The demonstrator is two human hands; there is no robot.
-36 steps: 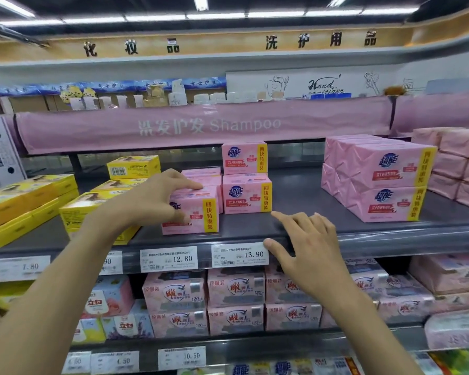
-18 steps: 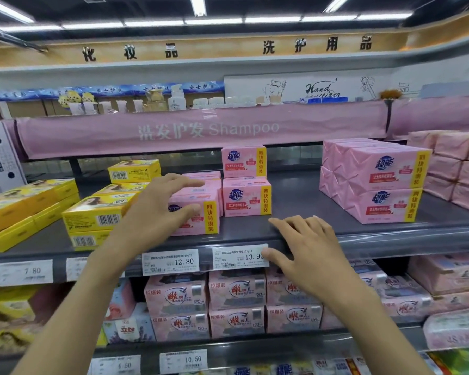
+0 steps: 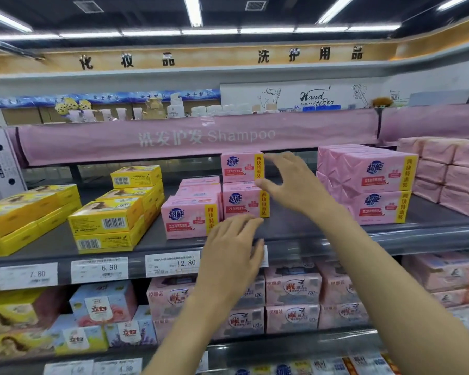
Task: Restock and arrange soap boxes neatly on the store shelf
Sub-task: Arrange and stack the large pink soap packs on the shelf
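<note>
Grey shelf [image 3: 309,230], two stacked soap boxes [image 3: 240,169]

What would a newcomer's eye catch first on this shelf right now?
The two bare hands mid-frame: the right hand spread open beside the top pink soap box of a two-high stack, the left hand open over the shelf edge below. Next, colour blocks: yellow soap boxes at left, big pink wrapped packs at right, under the pink Shampoo banner.
</note>
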